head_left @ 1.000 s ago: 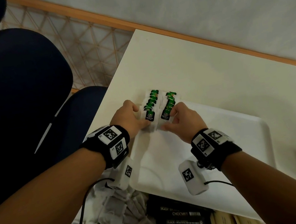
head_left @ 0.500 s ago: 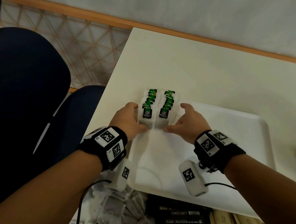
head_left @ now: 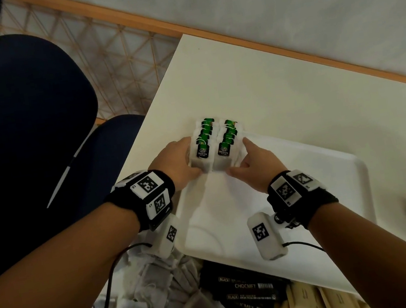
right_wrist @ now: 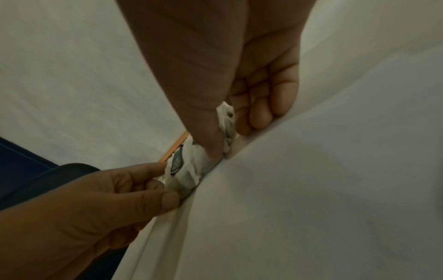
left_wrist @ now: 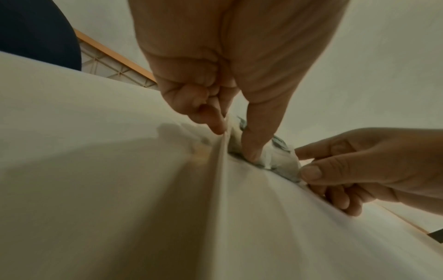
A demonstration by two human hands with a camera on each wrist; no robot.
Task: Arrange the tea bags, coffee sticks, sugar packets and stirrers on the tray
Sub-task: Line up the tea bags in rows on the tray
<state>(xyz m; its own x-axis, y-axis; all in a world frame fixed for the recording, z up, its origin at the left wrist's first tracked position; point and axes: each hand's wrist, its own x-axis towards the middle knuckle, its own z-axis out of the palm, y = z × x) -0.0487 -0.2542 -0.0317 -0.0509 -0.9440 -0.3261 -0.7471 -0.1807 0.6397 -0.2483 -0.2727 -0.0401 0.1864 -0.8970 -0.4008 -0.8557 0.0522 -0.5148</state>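
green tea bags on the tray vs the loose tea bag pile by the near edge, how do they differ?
The green tea bags stand in two neat rows in the tray's far left corner; the loose tea bags lie jumbled on the table, off it. The rows show green tags; the pile looks plain grey-white. Left hand and right hand hold the rows; nothing touches the pile.

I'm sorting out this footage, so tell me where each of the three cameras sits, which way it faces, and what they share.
Head: worn on the head, looks down at the white plastic tray and two rows of green-labelled tea bags; both forearms, left hand and right hand show.
Left wrist: under the left hand, looks along its fingers across the tray rim; the right hand enters from the right.
Right wrist: under the right hand, looks along its fingers; the left hand enters at lower left.
Shared: both wrist views show the tea bags between both hands.
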